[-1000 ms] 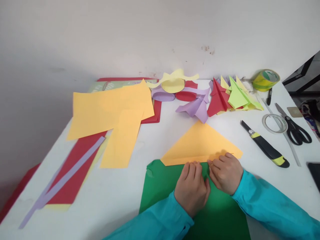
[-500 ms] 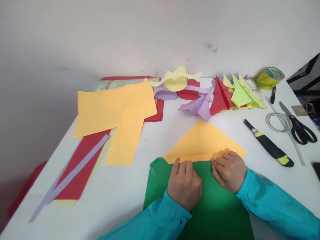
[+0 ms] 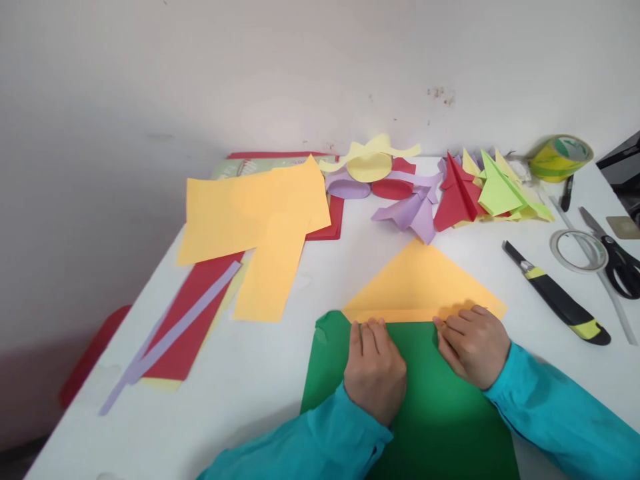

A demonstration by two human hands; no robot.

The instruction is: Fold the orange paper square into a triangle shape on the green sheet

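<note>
A yellow-orange sheet of paper (image 3: 423, 280) lies as a triangle with its point away from me, a narrow band folded along its near edge. At that fold, left of its middle, my left hand (image 3: 376, 370) rests with curled fingers, fingertips pressed to the paper's edge. My right hand (image 3: 475, 347) is closed over the right part of the same fold, thumb and fingers pinching it. Beneath both hands is a green sheet (image 3: 450, 427), its far left corner crumpled. The undersides of my fingers are hidden.
To the left lie orange sheets (image 3: 250, 213), a red sheet (image 3: 187, 333) and purple strips (image 3: 195, 310). Folded paper planes (image 3: 457, 193) stand at the back. At right are a utility knife (image 3: 555, 293) with its blade out, a tape roll (image 3: 579, 251) and scissors (image 3: 620, 263).
My left hand has slid a little leftward along the fold, toward the paper's left corner. My right hand keeps its place on the paper. The whole view has shifted slightly left.
</note>
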